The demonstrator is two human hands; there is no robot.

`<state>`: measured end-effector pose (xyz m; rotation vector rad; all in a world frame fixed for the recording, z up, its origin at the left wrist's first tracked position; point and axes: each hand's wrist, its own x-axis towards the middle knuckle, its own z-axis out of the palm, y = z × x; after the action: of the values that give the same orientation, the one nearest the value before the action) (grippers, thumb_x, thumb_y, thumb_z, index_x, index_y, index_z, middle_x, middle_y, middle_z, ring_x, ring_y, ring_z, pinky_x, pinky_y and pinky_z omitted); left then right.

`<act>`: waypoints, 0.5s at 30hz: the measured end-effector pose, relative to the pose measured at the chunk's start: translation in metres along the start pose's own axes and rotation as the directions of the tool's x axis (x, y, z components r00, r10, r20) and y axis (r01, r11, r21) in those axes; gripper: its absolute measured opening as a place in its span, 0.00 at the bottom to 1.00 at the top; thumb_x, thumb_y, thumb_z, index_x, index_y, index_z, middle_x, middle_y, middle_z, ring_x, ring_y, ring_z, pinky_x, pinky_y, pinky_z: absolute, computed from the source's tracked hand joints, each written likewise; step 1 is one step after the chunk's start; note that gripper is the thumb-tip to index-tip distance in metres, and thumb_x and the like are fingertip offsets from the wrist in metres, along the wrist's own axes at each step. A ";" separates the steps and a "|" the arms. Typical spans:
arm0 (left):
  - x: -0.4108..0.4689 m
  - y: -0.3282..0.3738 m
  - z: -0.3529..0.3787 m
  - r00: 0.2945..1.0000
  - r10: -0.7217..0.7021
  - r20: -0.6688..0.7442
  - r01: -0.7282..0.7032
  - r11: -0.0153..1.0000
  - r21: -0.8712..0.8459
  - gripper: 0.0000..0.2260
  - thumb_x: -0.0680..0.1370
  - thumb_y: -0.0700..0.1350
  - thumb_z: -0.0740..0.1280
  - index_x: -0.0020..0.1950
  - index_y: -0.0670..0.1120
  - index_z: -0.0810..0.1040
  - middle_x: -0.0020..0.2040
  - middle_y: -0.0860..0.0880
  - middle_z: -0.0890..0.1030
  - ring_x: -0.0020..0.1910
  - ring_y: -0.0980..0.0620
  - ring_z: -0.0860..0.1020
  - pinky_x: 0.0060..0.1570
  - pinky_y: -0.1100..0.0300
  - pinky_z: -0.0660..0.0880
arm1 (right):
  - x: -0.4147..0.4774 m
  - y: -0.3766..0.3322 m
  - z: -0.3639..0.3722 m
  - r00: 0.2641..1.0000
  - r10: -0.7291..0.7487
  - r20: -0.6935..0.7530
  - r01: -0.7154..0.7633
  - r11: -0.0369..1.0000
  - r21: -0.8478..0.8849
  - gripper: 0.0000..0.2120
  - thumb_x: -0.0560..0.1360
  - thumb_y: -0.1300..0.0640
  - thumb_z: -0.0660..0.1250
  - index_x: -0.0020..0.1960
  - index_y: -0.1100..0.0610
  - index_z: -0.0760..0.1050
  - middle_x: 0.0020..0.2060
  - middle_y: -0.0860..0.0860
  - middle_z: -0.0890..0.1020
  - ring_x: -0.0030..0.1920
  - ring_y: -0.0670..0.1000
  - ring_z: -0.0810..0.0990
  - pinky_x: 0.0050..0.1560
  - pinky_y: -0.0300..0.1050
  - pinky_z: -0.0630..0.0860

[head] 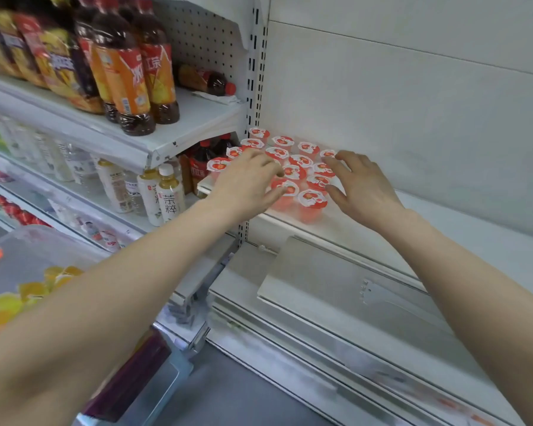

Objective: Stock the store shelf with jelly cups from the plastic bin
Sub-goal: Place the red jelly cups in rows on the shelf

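Several red jelly cups (312,200) with white-and-red foil lids stand in a tight cluster at the left end of a white store shelf (443,238). My left hand (246,182) hovers over the cluster's left side, fingers spread and curled down onto the lids. My right hand (360,186) rests at the cluster's right edge, fingers apart and touching the outer cups. Neither hand holds a cup. A clear plastic bin (16,262) at the lower left contains yellow and orange jelly cups (33,292).
To the left, another shelving unit carries iced-tea bottles (130,81) above and pale drink bottles (170,195) below. A perforated upright post (254,75) divides the two units. A lower white shelf (336,287) juts out beneath my arms.
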<state>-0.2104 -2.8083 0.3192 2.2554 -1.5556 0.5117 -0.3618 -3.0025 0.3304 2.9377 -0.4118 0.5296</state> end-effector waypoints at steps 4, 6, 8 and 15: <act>-0.038 -0.038 -0.024 0.999 -0.017 -0.045 0.017 1.000 0.003 0.19 0.78 0.58 0.61 0.61 0.48 0.79 0.60 0.51 0.79 0.64 0.48 0.71 0.66 0.53 0.66 | -0.004 -0.048 -0.008 0.996 -0.030 -0.081 0.031 1.000 0.005 0.24 0.78 0.54 0.65 0.72 0.56 0.69 0.66 0.59 0.74 0.64 0.63 0.72 0.62 0.57 0.69; -0.063 -0.063 -0.034 0.998 -0.052 -0.017 0.052 0.999 -0.003 0.18 0.78 0.57 0.62 0.62 0.49 0.78 0.60 0.51 0.79 0.64 0.48 0.70 0.66 0.52 0.66 | -0.004 -0.077 -0.006 0.991 -0.069 -0.114 0.070 0.998 0.003 0.23 0.78 0.54 0.66 0.71 0.59 0.70 0.65 0.60 0.74 0.63 0.64 0.73 0.63 0.58 0.69; -0.092 -0.089 -0.043 0.996 -0.086 0.000 0.086 0.996 -0.003 0.17 0.78 0.56 0.63 0.61 0.49 0.78 0.59 0.50 0.79 0.63 0.47 0.70 0.66 0.52 0.66 | -0.004 -0.108 0.000 0.987 -0.111 -0.119 0.112 0.994 -0.003 0.23 0.78 0.54 0.65 0.71 0.60 0.70 0.64 0.61 0.74 0.64 0.65 0.72 0.65 0.59 0.68; -0.228 -0.175 -0.053 0.954 -0.299 0.036 0.300 0.953 -0.035 0.14 0.79 0.50 0.65 0.62 0.45 0.78 0.60 0.46 0.79 0.62 0.42 0.72 0.64 0.51 0.66 | -0.016 -0.247 0.047 0.982 -0.179 -0.059 0.185 0.975 0.123 0.26 0.78 0.52 0.63 0.73 0.59 0.65 0.64 0.60 0.73 0.60 0.62 0.72 0.58 0.57 0.71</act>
<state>-0.1271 -2.5393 0.2416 2.4183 -1.1917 0.3584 -0.2901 -2.7706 0.2613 3.0354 -0.1040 0.6212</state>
